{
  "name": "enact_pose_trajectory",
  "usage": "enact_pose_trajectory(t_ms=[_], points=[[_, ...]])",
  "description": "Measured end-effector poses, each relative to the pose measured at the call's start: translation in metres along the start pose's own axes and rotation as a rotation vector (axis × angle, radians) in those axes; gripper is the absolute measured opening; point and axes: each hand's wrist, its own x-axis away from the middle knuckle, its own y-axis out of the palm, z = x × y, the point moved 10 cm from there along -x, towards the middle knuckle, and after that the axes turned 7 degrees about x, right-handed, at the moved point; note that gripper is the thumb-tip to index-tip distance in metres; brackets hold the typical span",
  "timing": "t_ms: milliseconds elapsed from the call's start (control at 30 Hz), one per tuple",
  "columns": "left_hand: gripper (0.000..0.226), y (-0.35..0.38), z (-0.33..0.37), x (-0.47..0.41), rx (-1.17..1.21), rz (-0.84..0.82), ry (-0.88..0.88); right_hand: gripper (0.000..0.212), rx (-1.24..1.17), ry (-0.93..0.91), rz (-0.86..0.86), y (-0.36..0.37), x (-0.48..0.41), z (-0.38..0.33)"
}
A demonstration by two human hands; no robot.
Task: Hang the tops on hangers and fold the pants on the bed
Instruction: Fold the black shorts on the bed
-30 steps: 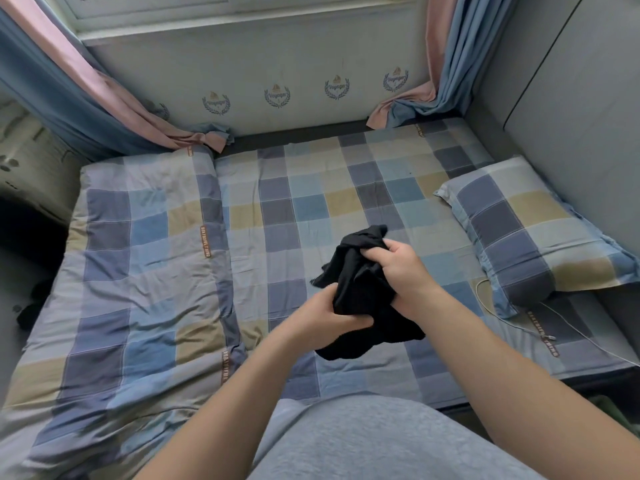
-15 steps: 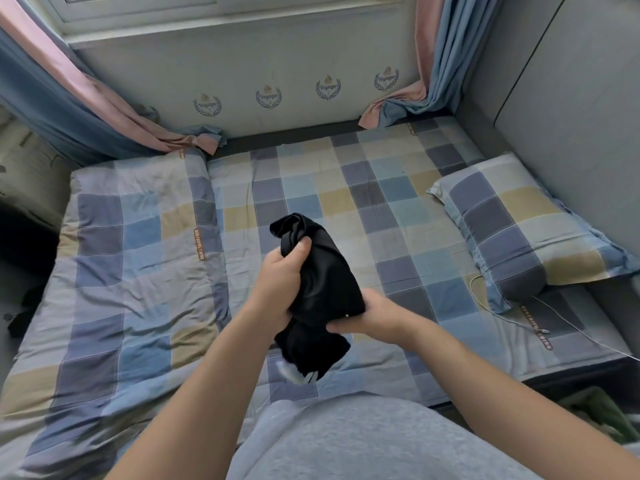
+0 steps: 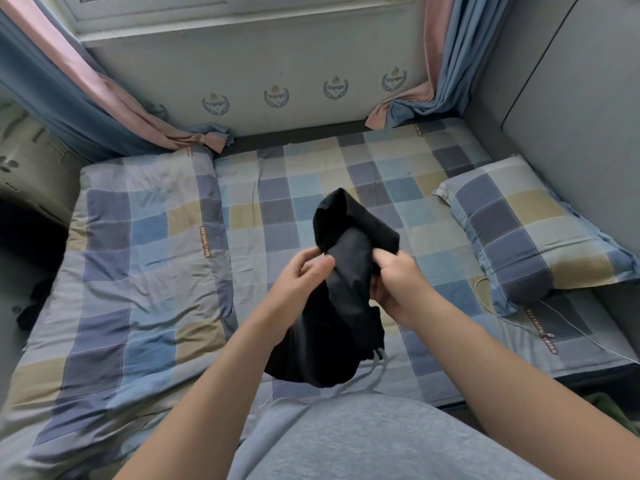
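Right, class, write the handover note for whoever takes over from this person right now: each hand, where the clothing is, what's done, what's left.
Left hand: pinches the bunched black fabric garment with a white drawstring.
Right hand: grips the same garment, fingers curled round it.
Garment: held up above the checked blue-and-yellow bed sheet, not spread out.
Done: nothing folded or hung in view.
Left: spread it out, fold it if pants (the drawstring suggests so); no hangers in view.

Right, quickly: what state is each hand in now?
Left hand: pinching the bunched black pants.
Right hand: gripping the same pants.
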Motion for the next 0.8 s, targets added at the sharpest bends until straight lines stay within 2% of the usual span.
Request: enact_pose_trajectory(t_ms=[100,167,233,300,367,600,633,733,800], points=[[0.092,0.004,0.001,0.002,-0.214,0.025,0.12,0.022,-0.119,0.016,0.094,-0.011,-0.002,-0.012],[0.081,0.005,0.008,0.007,-0.302,0.072,0.238,0.021,-0.212,0.016,0.115,-0.014,-0.003,-0.022],[0.063,0.01,0.014,0.01,-0.291,0.077,0.32,0.021,-0.261,-0.011,0.107,-0.014,-0.003,-0.032],[0.056,0.023,0.014,0.01,-0.291,0.0,0.328,0.021,-0.293,-0.043,0.09,-0.011,-0.003,-0.041],[0.059,0.037,0.015,0.01,-0.325,-0.081,0.326,0.02,-0.327,-0.053,0.081,-0.008,-0.001,-0.045],[0.065,0.046,0.014,0.005,-0.375,-0.102,0.364,0.026,-0.397,-0.028,0.055,-0.009,-0.001,-0.044],[0.062,0.046,0.012,0.004,-0.389,-0.094,0.365,0.027,-0.406,-0.013,0.054,-0.009,-0.002,-0.042],[0.029,0.034,0.01,0.003,-0.338,0.002,0.393,0.029,-0.449,0.045,0.057,-0.011,-0.005,-0.032],[0.017,0.022,0.011,0.0,-0.275,0.046,0.379,0.028,-0.482,0.081,0.076,-0.016,-0.009,-0.025]])
